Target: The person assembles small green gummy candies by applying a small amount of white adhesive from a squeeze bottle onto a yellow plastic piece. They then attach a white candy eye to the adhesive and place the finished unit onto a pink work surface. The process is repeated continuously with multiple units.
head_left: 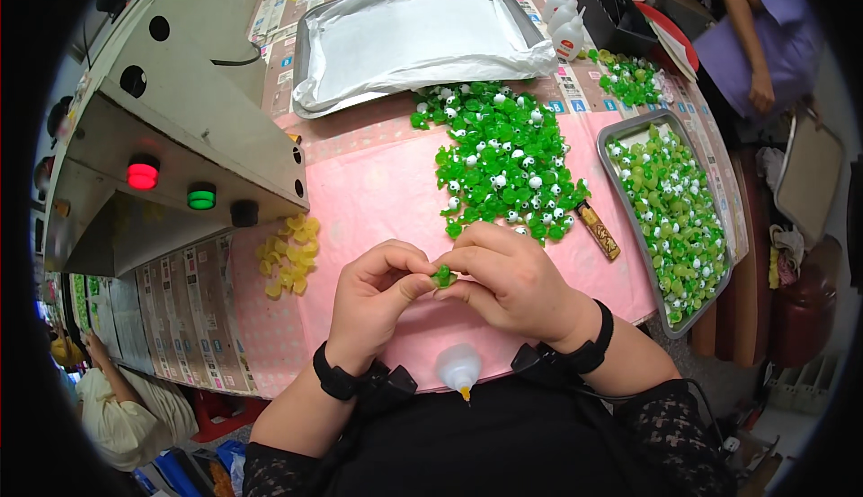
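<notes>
A small green plastic piece (443,276) is pinched between my two hands over the pink sheet, its exact kind partly hidden by the fingers. My left hand (379,292) grips it from the left with thumb and forefinger. From the other side, my right hand (508,279) closes thumb and fingers on it too. Just beyond the hands lies a heap of green pieces with white eyeballs (503,160). Loose yellow translucent pieces (289,254) sit left of my left hand. Close to my body is a white squeeze bottle (459,367) with a yellow tip.
A foil-lined tray (418,43) stands at the back. To the right are a metal tray (609,145) full of green pieces and a patterned lighter (598,230). A metal machine (193,119) with red and green buttons fills the left. Another person (764,39) is at far right.
</notes>
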`<state>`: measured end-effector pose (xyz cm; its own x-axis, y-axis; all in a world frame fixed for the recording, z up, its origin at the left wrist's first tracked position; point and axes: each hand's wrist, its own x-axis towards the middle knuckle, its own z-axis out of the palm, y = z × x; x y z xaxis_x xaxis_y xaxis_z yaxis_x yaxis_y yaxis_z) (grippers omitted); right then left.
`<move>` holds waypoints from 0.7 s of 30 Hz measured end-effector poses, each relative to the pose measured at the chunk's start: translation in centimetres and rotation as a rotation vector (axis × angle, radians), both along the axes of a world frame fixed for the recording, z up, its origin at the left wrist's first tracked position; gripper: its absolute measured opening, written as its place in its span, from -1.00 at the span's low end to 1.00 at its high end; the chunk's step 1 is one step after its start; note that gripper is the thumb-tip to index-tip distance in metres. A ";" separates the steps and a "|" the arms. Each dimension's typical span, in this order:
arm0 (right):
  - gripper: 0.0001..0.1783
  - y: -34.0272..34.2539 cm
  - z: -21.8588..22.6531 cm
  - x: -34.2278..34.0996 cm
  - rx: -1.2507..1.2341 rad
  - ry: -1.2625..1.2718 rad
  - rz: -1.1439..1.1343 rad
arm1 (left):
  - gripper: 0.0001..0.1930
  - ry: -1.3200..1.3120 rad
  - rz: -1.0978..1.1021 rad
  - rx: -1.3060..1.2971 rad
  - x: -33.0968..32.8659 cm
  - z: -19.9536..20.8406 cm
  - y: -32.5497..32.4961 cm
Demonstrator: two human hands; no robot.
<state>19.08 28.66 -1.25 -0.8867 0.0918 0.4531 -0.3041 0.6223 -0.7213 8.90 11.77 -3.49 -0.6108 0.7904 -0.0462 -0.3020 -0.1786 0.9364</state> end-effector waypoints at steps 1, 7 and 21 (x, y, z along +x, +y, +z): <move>-0.74 0.0 0.0 0.0 0.010 0.001 -0.007 | -0.90 0.001 -0.003 0.000 0.0 0.0 0.0; -0.73 0.0 0.1 0.1 0.028 -0.013 -0.015 | -0.91 -0.002 -0.012 0.004 0.0 0.1 0.1; -0.74 -0.1 0.1 0.2 0.028 -0.027 0.000 | -0.93 0.023 -0.029 -0.014 -0.1 0.0 0.1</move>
